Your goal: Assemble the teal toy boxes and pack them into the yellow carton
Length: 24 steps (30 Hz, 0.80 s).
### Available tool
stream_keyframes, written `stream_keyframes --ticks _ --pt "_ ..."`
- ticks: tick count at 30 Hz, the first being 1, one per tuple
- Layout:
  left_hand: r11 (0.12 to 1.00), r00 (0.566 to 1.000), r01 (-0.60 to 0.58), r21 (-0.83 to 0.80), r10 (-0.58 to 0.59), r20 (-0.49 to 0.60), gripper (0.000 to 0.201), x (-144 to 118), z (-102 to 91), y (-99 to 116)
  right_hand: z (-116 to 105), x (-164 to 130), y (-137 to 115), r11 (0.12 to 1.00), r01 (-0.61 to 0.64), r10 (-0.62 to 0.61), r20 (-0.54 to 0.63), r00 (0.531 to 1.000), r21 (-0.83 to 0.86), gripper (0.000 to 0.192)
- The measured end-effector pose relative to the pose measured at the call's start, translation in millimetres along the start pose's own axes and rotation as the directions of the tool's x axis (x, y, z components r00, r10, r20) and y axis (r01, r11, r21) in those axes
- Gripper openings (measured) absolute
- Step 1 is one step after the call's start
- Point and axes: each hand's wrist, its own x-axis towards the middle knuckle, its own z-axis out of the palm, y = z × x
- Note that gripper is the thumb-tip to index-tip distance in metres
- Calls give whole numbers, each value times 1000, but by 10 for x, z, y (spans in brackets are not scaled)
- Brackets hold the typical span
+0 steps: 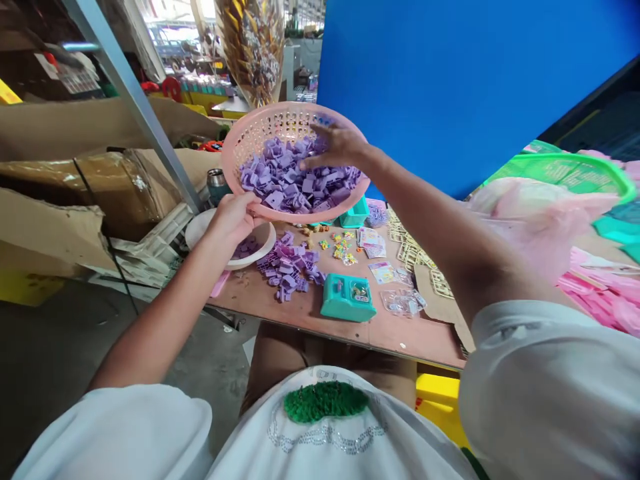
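Note:
A pink plastic basket (295, 215) with holed sides is tilted toward me above the table, full of small purple plastic parts (290, 175). My left hand (236, 212) grips its near left rim, thumb on top. Over the parts at the basket's right side is my right hand (340, 145), fingers spread, holding nothing that I can see. Below the basket, a loose pile of purple parts (290, 267) lies on the table. A white bowl (265, 248) with more purple parts stands left of that pile. To the right sits a teal plastic box (349, 298) with small items in its top.
Printed cards (372, 241), yellow flower-like pieces (344, 248), clear packets (403, 301) and cream plastic frames (407, 250) lie on the table (310, 312). A metal post (135, 100) and cardboard boxes stand left. A blue panel (440, 87) rises behind; a green basket (560, 172) is right.

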Motion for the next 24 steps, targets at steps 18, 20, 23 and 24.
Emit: stream_keyframes --ticks 18,20,23,24 --pt "984 977 176 42 -179 112 14 -263 75 -41 228 -308 -300 994 -108 111 359 927 -29 62" --pt "983 977 182 28 -184 111 14 -257 68 -56 218 -296 -245 989 -130 105 275 956 75 44" --pt "980 973 197 3 -196 125 15 -227 37 -75 152 -254 -134 975 -180 158 161 974 133 21" --pt "979 971 204 -6 -202 131 15 -212 25 -80 123 -237 -102 969 -204 188 120 975 143 18"
